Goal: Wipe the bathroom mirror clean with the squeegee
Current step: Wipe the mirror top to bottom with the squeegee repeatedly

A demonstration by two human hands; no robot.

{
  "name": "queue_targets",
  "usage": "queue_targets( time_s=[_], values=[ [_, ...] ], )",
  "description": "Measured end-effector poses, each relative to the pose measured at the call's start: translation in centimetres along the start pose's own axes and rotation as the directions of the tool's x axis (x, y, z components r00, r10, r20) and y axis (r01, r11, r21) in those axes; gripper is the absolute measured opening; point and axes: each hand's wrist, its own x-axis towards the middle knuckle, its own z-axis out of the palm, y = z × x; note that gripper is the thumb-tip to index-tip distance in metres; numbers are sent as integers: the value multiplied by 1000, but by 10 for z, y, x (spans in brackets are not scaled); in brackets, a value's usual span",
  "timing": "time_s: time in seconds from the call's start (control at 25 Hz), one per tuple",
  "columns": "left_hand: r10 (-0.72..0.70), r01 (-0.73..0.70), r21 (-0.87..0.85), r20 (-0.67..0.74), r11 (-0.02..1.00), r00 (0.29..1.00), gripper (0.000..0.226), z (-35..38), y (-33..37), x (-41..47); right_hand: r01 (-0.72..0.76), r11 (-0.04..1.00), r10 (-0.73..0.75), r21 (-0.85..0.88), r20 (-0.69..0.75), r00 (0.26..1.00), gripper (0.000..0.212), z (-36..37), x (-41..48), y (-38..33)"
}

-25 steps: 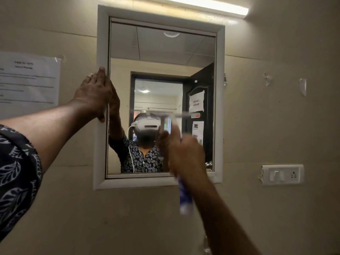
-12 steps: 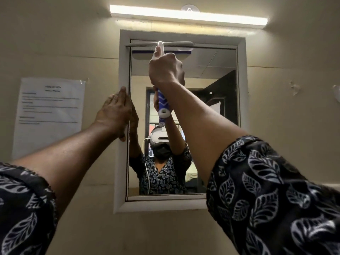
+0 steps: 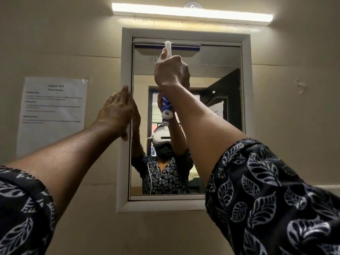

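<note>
Right grip (image 3: 172, 70) is closed firmly round the squeegee (image 3: 168, 48) handle, with one digit laid up along the white neck. The blue-and-white butt end pokes out below my wrist. From that grip the blade (image 3: 184, 45) lies at 12 o'clock, pressed to the glass right under the top rail of the frame (image 3: 126, 70).

The handle's long axis runs 12 to 6 and the blade crosses it 9 to 3. The blade spans from the 9 o'clock edge of the mirror (image 3: 217, 129) to a little past the middle, so a strip toward 3 o'clock is uncovered.

Left grip (image 3: 117, 111) holds nothing. It rests with straight fingers against the frame's 9 o'clock side, bracing.

I judge the next stroke to be a straight pull toward 6 o'clock. I would keep the blade level, then make a second pass for the 3 o'clock strip.
</note>
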Motion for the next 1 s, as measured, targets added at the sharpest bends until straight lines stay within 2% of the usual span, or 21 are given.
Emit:
queue_targets(
  time_s=[0.24,0.6,0.88,1.0],
  values=[
    [13,-13,10,4,1000,1000,135,0,-1,0,20,999,-21,-39,-41,999,49,-1,3,1],
    [66,-68,-48,-36,997,997,139,-1,-8,-1,40,993,-29,-113,97,995,46,-15,4,1],
    [168,-178,-117,-85,977,982,140,1,-29,-4,41,997,-30,-67,152,988,45,-27,-54,38],
    [172,-181,-114,-86,977,981,139,3,-32,-5,26,999,-21,-26,169,985,45,-31,-90,61]
  ],
)
